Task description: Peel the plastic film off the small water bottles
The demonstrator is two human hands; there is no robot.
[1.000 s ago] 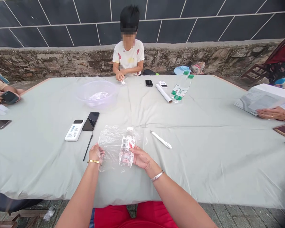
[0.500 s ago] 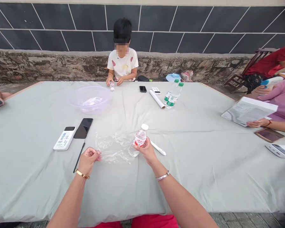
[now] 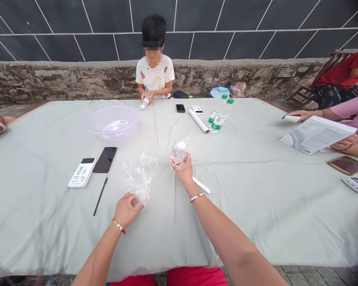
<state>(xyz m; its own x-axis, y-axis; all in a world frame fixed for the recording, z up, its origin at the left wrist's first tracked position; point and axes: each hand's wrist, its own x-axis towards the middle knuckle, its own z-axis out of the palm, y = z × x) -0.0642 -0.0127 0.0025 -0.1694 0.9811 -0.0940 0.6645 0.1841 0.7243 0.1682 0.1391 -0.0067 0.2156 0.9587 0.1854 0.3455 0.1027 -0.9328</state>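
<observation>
My right hand (image 3: pixel 184 170) is wrapped round the lower part of a small clear bottle (image 3: pixel 178 155) with a white cap and a red-and-white label. The bottle stands upright. To its left lies a crumpled clear plastic bag (image 3: pixel 140 171), its near end pinched between the thumb and fingers of my left hand (image 3: pixel 129 208). Partly hidden behind my right wrist is a white, slim tool (image 3: pixel 201 185) that looks like a box cutter.
Left of the bag lie a white power bank (image 3: pixel 81 173) and a black phone (image 3: pixel 105 159) with a strap. Beyond are a purple basin (image 3: pixel 91 122), a paper roll (image 3: pixel 199 121) and two green-capped bottles (image 3: pixel 218 120). A person opposite holds a small bottle; another at right holds a white box.
My right hand has moved the bottle away from me, off the bag, and it is now upright. My left hand has shifted right and nearer, bunching the bag.
</observation>
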